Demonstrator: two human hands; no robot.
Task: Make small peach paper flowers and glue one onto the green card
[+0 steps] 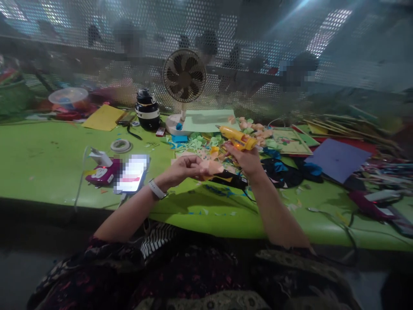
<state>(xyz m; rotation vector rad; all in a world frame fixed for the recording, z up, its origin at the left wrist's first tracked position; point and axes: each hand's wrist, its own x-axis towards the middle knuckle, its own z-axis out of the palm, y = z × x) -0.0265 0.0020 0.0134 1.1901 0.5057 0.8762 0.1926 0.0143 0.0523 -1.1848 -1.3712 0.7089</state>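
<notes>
In my right hand (pixel 247 161) is a yellow hot glue gun (pixel 237 137), its nozzle pointing up and to the left. My left hand (pixel 185 168) pinches a peach-coloured paper piece (pixel 211 166) just below and left of the glue gun. Under the hands and behind them lie many small paper scraps (pixel 200 142) in green, peach, blue and yellow. A dark, long object (pixel 230 180) rests on the table below the held paper; I cannot make out what it is.
Left of my arm lie a lit phone (pixel 131 174), a purple power socket (pixel 102 173) and a tape roll (pixel 121 146). Behind stand a black jug (pixel 147 111) and a small fan (pixel 183 75). Purple paper (pixel 338 159), stacked sheets and cables (pixel 338 221) are on the right.
</notes>
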